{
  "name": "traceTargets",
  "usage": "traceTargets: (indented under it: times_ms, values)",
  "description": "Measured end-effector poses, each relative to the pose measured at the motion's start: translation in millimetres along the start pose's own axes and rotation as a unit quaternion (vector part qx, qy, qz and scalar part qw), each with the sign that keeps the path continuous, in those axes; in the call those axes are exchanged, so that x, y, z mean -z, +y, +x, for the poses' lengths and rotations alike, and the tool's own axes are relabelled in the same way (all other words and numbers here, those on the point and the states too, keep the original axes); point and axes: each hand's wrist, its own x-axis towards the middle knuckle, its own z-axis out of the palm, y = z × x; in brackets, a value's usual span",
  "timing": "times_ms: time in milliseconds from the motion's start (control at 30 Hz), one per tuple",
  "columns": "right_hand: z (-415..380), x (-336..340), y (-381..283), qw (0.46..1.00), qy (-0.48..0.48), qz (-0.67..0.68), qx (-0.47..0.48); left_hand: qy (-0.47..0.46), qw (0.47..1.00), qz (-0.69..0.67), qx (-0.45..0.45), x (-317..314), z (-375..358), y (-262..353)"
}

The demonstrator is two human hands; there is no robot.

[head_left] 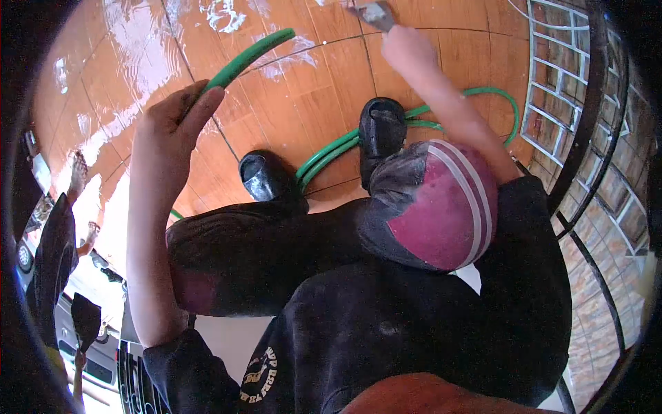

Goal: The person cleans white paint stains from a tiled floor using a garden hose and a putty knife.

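Note:
My left hand (pixel 178 114) is wrapped round a green hose (pixel 254 54), and the hose's end points up and to the right over the floor. Stretched out ahead, my right hand (pixel 412 52) grips a scraper (pixel 374 15) with a flat, greyish blade, close over the orange tiled floor (pixel 331 83). Its handle is mostly hidden inside my fingers. White smears (pixel 224 15) mark the tiles between and beyond the two hands. Water shines on the floor at the left.
A doubled length of green hose (pixel 324 157) runs past my black shoes (pixel 383 127) and loops at the right. A brick-patterned wall (pixel 558 90) and dark metal bars (pixel 600 124) stand on the right. Another person's bare foot (pixel 78 172) shows at the left.

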Motion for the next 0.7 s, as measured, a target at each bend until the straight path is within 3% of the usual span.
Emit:
traceTargets:
  times_ms: [67, 133, 167, 200, 233, 367, 433, 533, 633, 700]
  values:
    - [-11, -7, 14, 1.0, -0.02, -0.011, 0.001, -0.006, 1.0, 0.014, -0.005, 4, 0, 2]
    - [-10, -16, 39, 0.991, -0.01, 0.135, -0.002, 0.007, 0.999, 0.0, 0.045, 6, -1, 1]
    - [-10, -19, 44, 0.991, -0.009, 0.135, 0.001, 0.01, 0.999, -0.001, 0.046, 7, 0, 0]
    - [-12, -24, 47, 0.951, -0.038, 0.3, -0.063, 0.005, 0.999, -0.005, 0.049, 8, 2, -1]
    - [-12, -29, 51, 0.879, -0.068, 0.454, -0.126, -0.001, 0.999, -0.01, 0.053, 9, 3, -2]
    - [-4, -56, 75, 0.93, -0.046, 0.362, -0.048, -0.001, 0.998, 0.012, 0.063, 9, 8, 5]
    - [7, -76, 80, 0.959, 0.042, 0.279, -0.025, -0.004, 0.998, 0.007, 0.055, 7, 12, 0]
    - [13, -16, 42, 0.968, 0.019, 0.251, -0.023, -0.011, 0.998, 0.002, 0.064, 3, 14, 8]
    - [-2, -4, 35, 0.98, -0.033, 0.192, -0.047, -0.013, 0.996, 0.0, 0.084, 5, 16, 12]
    - [-3, -12, 35, 0.98, 0.014, 0.192, -0.042, -0.01, 0.996, -0.008, 0.087, 6, 16, 14]
